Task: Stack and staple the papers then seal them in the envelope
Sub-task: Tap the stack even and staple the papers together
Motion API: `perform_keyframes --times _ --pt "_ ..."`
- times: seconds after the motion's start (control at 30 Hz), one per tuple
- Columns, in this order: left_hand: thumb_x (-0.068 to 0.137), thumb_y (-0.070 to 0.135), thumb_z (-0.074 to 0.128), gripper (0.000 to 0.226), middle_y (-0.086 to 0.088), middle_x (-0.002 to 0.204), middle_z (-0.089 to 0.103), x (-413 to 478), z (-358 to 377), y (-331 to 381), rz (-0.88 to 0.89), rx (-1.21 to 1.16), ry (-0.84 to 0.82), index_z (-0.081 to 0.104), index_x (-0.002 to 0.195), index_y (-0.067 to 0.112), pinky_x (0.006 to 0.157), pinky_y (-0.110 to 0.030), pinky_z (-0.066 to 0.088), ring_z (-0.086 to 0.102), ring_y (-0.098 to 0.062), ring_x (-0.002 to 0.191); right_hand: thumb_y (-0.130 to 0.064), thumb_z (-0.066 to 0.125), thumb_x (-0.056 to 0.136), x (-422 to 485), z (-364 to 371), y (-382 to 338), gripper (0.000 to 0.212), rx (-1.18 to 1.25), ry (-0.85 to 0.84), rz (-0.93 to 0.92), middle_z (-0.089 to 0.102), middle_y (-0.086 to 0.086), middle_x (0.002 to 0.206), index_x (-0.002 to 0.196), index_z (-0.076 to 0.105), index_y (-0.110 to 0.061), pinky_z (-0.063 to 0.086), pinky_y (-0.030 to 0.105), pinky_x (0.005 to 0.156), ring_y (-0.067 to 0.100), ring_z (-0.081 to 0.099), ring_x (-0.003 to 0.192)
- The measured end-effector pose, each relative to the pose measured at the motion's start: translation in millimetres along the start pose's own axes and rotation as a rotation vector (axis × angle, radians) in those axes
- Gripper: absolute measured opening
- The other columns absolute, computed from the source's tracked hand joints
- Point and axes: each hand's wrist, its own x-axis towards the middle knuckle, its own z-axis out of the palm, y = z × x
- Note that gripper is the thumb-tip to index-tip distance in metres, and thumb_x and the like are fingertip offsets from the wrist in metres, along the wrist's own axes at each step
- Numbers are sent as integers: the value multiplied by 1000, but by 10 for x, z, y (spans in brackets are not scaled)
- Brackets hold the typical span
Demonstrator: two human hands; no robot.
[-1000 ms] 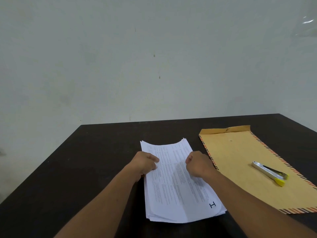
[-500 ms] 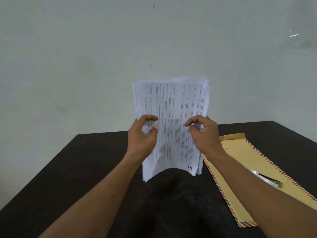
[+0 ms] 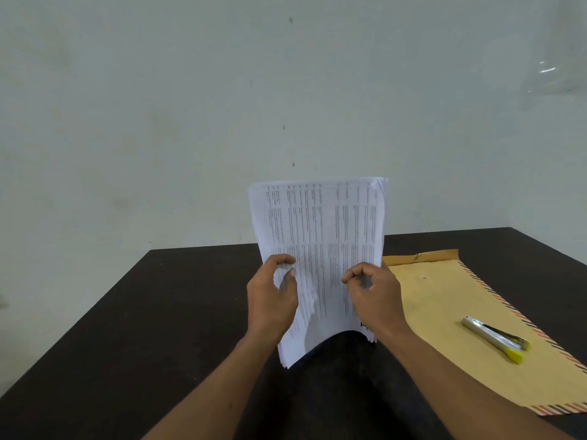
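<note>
Where the table [image 3: 143, 328] meets a pale wall [image 3: 158, 122], left grip [image 3: 273, 300] and right grip [image 3: 371, 296] pinch the papers [image 3: 320, 223] upright at mid-table; the envelope [image 3: 444, 312] lies along its right edge, bearing what seems a stapler [image 3: 495, 338].

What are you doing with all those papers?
A person holds a stack of papers upright over the dark table. The left hand pinches its left side and the right hand pinches its right side, probably to square the sheets up. The stapler lies untouched on the brown envelope, which lies flat on the table to the right.
</note>
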Motion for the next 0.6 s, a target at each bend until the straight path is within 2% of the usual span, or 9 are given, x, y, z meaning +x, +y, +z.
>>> perform_keyframes --times 0.07,0.17,0.27,0.3,0.37,0.43,0.47,0.53,0.6 --pt "94 10 67 22 14 115 61 59 -40 16 2 -1 -31 63 111 24 78 4 42 59 -4 109 -8 70 87 48 -49 -38 7 0 -21 11 65 6 105 81 69 -10 47 0 72 16 58 106" --pt "93 17 69 21 15 118 59 254 -142 110 -18 -5 -86 64 110 28 79 -7 47 58 -5 111 -10 69 88 148 -211 -101 12 -12 -120 1 68 -3 88 78 69 -14 53 16 80 9 62 90" --pt "95 16 66 15 12 120 62 418 -231 207 -50 -19 -130 67 106 27 74 -6 46 59 -5 110 -9 67 89 212 -356 -149 13 -65 -275 47 65 -5 90 78 69 -16 51 15 73 7 61 85" --pt "96 15 65 15 13 119 62 434 -247 221 -48 -3 -153 68 104 27 73 -4 42 57 -4 110 -8 68 88 239 -390 -159 13 -115 -270 37 62 -4 93 78 68 -18 49 14 72 7 59 86" --pt "97 13 63 18 15 119 61 417 -265 214 -36 40 -236 68 100 30 75 -4 39 55 -3 111 -8 73 80 338 -442 -172 15 -258 -66 -81 57 0 106 82 67 -22 49 27 89 12 53 101" --pt "96 13 63 19 15 117 62 352 -265 186 -26 50 -341 68 96 31 76 -6 41 57 -3 111 -12 76 75 478 -491 -258 21 -371 110 -257 49 5 127 89 67 -24 39 40 102 23 44 121" --pt "96 13 63 19 13 117 62 314 -262 180 -27 46 -392 68 95 31 76 -7 43 58 -4 111 -13 74 76 554 -509 -340 21 -400 109 -337 47 3 134 92 66 -24 34 41 103 23 41 127" --pt "97 14 62 16 9 119 61 247 -241 193 -26 42 -471 66 94 29 75 -11 48 60 -7 109 -14 68 82 670 -490 -525 18 -399 -58 -391 49 -3 139 95 64 -26 28 41 108 18 38 135" --pt "98 16 61 13 7 123 57 191 -206 232 -20 36 -529 62 94 29 74 -15 51 59 -10 109 -12 61 87 747 -416 -611 17 -325 -237 -340 59 -8 130 97 62 -26 36 39 109 15 47 130"
